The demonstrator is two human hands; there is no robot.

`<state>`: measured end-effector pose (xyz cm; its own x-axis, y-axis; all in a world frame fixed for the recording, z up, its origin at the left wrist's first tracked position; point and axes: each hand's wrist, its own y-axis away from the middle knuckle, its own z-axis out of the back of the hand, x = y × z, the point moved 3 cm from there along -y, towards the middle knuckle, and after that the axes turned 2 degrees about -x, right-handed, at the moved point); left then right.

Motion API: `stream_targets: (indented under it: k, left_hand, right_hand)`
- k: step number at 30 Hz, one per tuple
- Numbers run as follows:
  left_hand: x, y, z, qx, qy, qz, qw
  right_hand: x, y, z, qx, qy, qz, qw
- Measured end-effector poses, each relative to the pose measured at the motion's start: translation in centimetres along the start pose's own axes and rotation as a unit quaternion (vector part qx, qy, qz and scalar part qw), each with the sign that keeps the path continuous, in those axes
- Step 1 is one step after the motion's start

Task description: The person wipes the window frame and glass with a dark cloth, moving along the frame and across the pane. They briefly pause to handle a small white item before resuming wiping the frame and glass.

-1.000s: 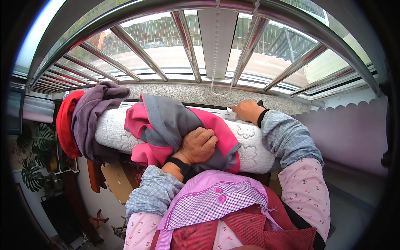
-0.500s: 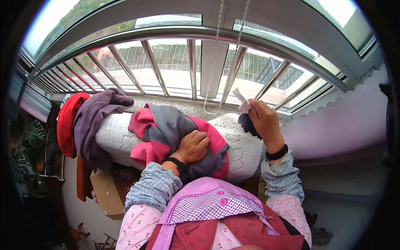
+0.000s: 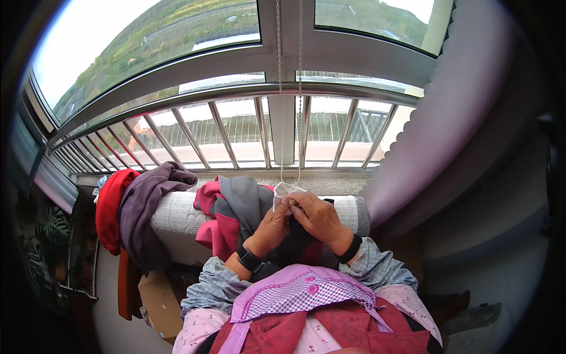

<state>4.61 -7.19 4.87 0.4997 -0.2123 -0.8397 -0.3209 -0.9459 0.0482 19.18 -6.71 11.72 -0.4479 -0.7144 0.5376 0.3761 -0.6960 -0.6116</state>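
The left hand [image 3: 268,231] is closed, thumb and fingertips pinching the lower edge of a thin white piece [image 3: 284,190]. Its wrist is best kept low and quiet over the cloth, so that this hand serves as the anchor. The piece stands up just beyond both hands' fingertips; a light pinch should suit it, since something so thin would probably crease or tear under a hard pull. The bead cord [image 3: 282,147] hangs just past it, and whether they touch I cannot tell; a little room there would help. The right hand [image 3: 321,219] reaches in from the other side, fingers bent and tips closed on the same piece, close to the left thumb. Small fingertip movements look wiser than moving the whole arm.

Left of the left hand and partly under it lies the pink and grey garment [image 3: 236,197], rumpled in thick, soft-looking folds over a white quilted cover [image 3: 177,227]. Between the hands, the white piece looks pale, slightly see-through and crinkled, with an uneven upper edge. Beneath the right hand is dark material, too shadowed to identify.
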Motion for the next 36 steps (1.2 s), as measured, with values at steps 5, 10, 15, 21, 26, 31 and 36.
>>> stream_targets:
  k: [5,10,15,21,26,31,36]
  left_hand:
    - [0.6,1.0,-2.2,-0.063,0.202,0.082,0.974]
    - [-8.6,3.2,-3.0,-0.128,-0.015,-0.052,0.99]
    - [-24.6,15.6,-4.5,0.013,0.038,-0.55,0.834]
    - [-30.0,20.2,-10.8,0.144,-0.299,-0.75,0.573]
    - [-30.4,19.4,-12.0,0.124,-0.352,-0.756,0.538]
    - [-30.4,18.9,-12.6,0.104,-0.377,-0.758,0.523]
    - [-30.2,17.4,-13.4,0.084,-0.404,-0.757,0.507]
  right_hand:
    - [2.1,-0.4,-1.0,-0.063,-0.03,-0.043,0.997]
    - [5.5,-3.4,5.1,-0.097,-0.183,-0.015,0.978]
    - [14.6,-4.2,22.3,-0.31,-0.005,0.23,0.923]
    - [23.9,-6.4,22.2,-0.038,0.214,0.455,0.863]
    - [23.2,-8.8,14.3,0.194,0.194,0.441,0.854]
    - [20.8,-11.0,6.9,0.305,0.161,0.396,0.851]
    - [18.5,-10.5,4.1,0.341,0.117,0.356,0.862]
